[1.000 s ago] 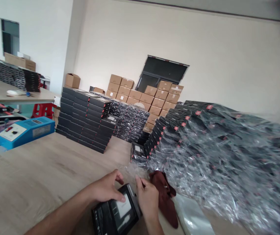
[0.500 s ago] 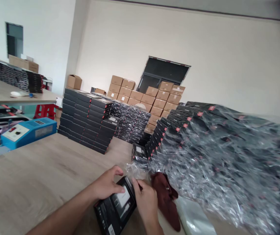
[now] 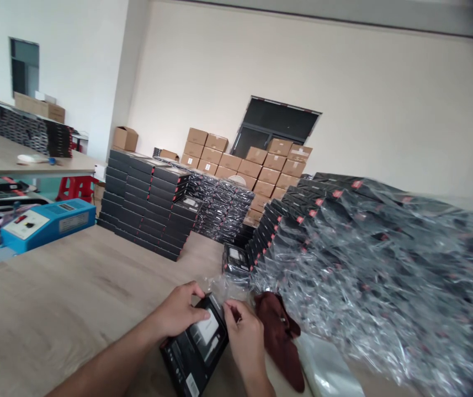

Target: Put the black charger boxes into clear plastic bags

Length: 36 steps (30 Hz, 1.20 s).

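A flat black printed box (image 3: 197,350) with a pale picture on its face is tilted over the table, its far end toward the wrapped stack. My left hand (image 3: 182,311) grips that box near its far end, thumb on the face and fingers at the far edge. At the box's far right corner, my right hand (image 3: 244,333) pinches the edge of a clear plastic bag (image 3: 223,288). The bag lies around or against the far end; how much of the box is inside it I cannot tell. Right of my right hand lie a dark red cloth (image 3: 280,336) and flat clear bags (image 3: 329,366).
Plastic-wrapped black boxes (image 3: 368,275) form a large stack on the right. Unwrapped black boxes (image 3: 145,204) stand in piles behind. A blue machine (image 3: 49,223) sits at the left, with brown cartons (image 3: 236,162) by the wall. Bare wooden tabletop (image 3: 66,298) stretches left of my hands.
The box's far end and my left hand have shifted slightly. The bag edge has moved a little left, over the box's far end, with my right hand's fingers closing tighter on it.
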Each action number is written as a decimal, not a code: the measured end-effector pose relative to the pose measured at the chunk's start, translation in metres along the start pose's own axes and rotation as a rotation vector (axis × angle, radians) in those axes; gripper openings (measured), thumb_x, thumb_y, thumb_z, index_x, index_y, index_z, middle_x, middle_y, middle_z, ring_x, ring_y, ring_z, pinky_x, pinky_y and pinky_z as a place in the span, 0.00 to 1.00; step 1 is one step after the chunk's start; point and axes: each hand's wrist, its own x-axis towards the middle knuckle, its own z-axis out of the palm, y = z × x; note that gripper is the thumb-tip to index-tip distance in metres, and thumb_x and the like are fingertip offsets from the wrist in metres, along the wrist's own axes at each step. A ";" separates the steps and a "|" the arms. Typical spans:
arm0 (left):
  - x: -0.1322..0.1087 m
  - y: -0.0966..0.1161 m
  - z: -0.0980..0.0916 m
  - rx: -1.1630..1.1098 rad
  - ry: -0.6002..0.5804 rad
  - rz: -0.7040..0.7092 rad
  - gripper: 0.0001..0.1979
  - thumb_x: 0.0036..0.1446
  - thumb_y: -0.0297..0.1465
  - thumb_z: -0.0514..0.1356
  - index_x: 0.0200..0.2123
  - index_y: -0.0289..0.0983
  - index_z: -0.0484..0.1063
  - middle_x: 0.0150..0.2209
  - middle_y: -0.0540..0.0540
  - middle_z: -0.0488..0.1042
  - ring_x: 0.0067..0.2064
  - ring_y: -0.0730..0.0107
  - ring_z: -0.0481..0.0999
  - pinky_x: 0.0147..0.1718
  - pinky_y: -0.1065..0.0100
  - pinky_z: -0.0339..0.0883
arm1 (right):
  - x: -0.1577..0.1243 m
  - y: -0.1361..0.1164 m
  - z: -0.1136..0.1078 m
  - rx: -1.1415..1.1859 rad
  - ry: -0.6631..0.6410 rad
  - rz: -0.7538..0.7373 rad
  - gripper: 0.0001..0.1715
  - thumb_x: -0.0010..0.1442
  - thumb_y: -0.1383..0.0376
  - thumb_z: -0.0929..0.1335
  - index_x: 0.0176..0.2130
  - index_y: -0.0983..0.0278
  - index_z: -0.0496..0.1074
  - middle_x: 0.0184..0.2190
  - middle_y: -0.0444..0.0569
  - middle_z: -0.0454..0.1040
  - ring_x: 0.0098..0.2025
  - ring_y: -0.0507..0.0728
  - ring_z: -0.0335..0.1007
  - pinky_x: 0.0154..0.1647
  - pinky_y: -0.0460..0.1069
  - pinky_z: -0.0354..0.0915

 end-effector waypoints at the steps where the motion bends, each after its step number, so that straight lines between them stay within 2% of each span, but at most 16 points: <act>1: 0.000 0.001 0.000 -0.025 -0.004 0.024 0.17 0.43 0.30 0.64 0.39 0.34 0.70 0.33 0.47 0.76 0.32 0.68 0.74 0.30 0.71 0.64 | 0.000 -0.001 0.000 0.007 0.006 -0.004 0.16 0.60 0.56 0.61 0.33 0.61 0.74 0.31 0.50 0.77 0.33 0.56 0.73 0.37 0.48 0.66; 3: 0.001 0.004 -0.002 -0.072 -0.026 0.066 0.18 0.43 0.28 0.63 0.41 0.34 0.72 0.40 0.44 0.76 0.42 0.63 0.74 0.37 0.69 0.66 | 0.001 -0.002 0.000 0.021 0.016 -0.019 0.16 0.59 0.56 0.62 0.33 0.61 0.74 0.30 0.49 0.76 0.31 0.56 0.72 0.35 0.48 0.66; 5: 0.002 0.004 -0.004 -0.091 -0.040 0.064 0.19 0.44 0.28 0.62 0.43 0.34 0.72 0.44 0.43 0.76 0.46 0.61 0.74 0.43 0.67 0.66 | 0.002 0.000 0.000 0.018 0.033 -0.017 0.15 0.58 0.58 0.62 0.32 0.61 0.74 0.29 0.49 0.76 0.31 0.55 0.71 0.34 0.48 0.65; 8: 0.004 -0.001 -0.006 -0.088 -0.016 0.019 0.20 0.45 0.29 0.62 0.45 0.33 0.74 0.46 0.42 0.76 0.47 0.59 0.74 0.46 0.65 0.65 | 0.001 0.009 0.000 -0.049 0.048 0.061 0.12 0.55 0.61 0.62 0.31 0.61 0.73 0.29 0.49 0.76 0.31 0.57 0.72 0.34 0.49 0.65; 12: 0.008 -0.009 -0.007 -0.141 0.016 -0.067 0.23 0.45 0.31 0.62 0.48 0.33 0.73 0.46 0.43 0.76 0.46 0.58 0.74 0.46 0.64 0.65 | 0.000 0.029 -0.002 -0.089 0.014 0.203 0.10 0.52 0.62 0.63 0.26 0.58 0.73 0.23 0.47 0.76 0.26 0.58 0.73 0.27 0.48 0.63; 15: 0.009 -0.009 -0.008 -0.206 0.020 -0.100 0.25 0.44 0.31 0.62 0.48 0.33 0.73 0.46 0.44 0.76 0.46 0.59 0.74 0.46 0.64 0.64 | 0.001 0.033 -0.004 0.128 -0.029 0.288 0.12 0.53 0.58 0.64 0.27 0.59 0.73 0.23 0.47 0.77 0.24 0.58 0.74 0.22 0.47 0.63; 18: 0.008 -0.004 -0.010 -0.230 -0.010 -0.119 0.24 0.43 0.30 0.62 0.47 0.34 0.74 0.44 0.46 0.77 0.43 0.60 0.75 0.44 0.65 0.65 | 0.001 0.026 -0.004 0.417 -0.170 0.503 0.18 0.55 0.51 0.63 0.32 0.61 0.73 0.25 0.49 0.78 0.22 0.58 0.74 0.14 0.46 0.61; 20: 0.007 -0.002 -0.012 -0.223 -0.062 -0.141 0.24 0.43 0.29 0.62 0.47 0.36 0.74 0.42 0.48 0.78 0.41 0.62 0.75 0.42 0.66 0.65 | 0.000 0.019 -0.004 0.551 -0.227 0.594 0.19 0.53 0.51 0.65 0.37 0.62 0.72 0.30 0.50 0.79 0.27 0.59 0.76 0.15 0.46 0.63; 23: 0.004 0.000 -0.013 -0.200 -0.160 -0.173 0.25 0.42 0.28 0.61 0.48 0.38 0.74 0.40 0.50 0.79 0.39 0.64 0.75 0.40 0.68 0.65 | -0.002 0.017 -0.001 0.651 -0.210 0.559 0.21 0.49 0.56 0.69 0.42 0.62 0.71 0.37 0.51 0.78 0.36 0.60 0.77 0.26 0.48 0.70; 27: 0.002 0.000 -0.012 -0.174 -0.248 -0.158 0.24 0.42 0.28 0.61 0.47 0.38 0.75 0.40 0.50 0.79 0.38 0.65 0.75 0.38 0.69 0.64 | -0.001 0.024 0.005 0.604 -0.111 0.446 0.21 0.43 0.63 0.70 0.40 0.65 0.72 0.38 0.53 0.78 0.38 0.61 0.76 0.36 0.51 0.71; 30: 0.003 -0.003 -0.011 -0.184 -0.255 -0.181 0.25 0.41 0.28 0.62 0.47 0.36 0.74 0.42 0.48 0.78 0.39 0.65 0.74 0.39 0.69 0.63 | 0.000 0.026 0.009 0.460 -0.055 0.375 0.19 0.41 0.66 0.70 0.37 0.65 0.73 0.33 0.51 0.78 0.35 0.60 0.76 0.37 0.51 0.70; 33: 0.004 -0.005 -0.011 -0.214 -0.262 -0.194 0.26 0.40 0.28 0.62 0.48 0.34 0.74 0.41 0.47 0.78 0.39 0.65 0.74 0.39 0.69 0.63 | -0.001 0.022 0.009 0.414 -0.125 0.303 0.17 0.41 0.67 0.68 0.36 0.63 0.73 0.31 0.49 0.78 0.32 0.58 0.75 0.35 0.50 0.70; 36: 0.004 -0.005 -0.013 -0.231 -0.249 -0.179 0.27 0.40 0.28 0.62 0.48 0.33 0.73 0.41 0.46 0.78 0.38 0.66 0.74 0.38 0.69 0.63 | 0.000 0.018 0.005 0.439 -0.164 0.308 0.14 0.44 0.64 0.69 0.34 0.63 0.75 0.30 0.48 0.78 0.32 0.58 0.75 0.34 0.50 0.69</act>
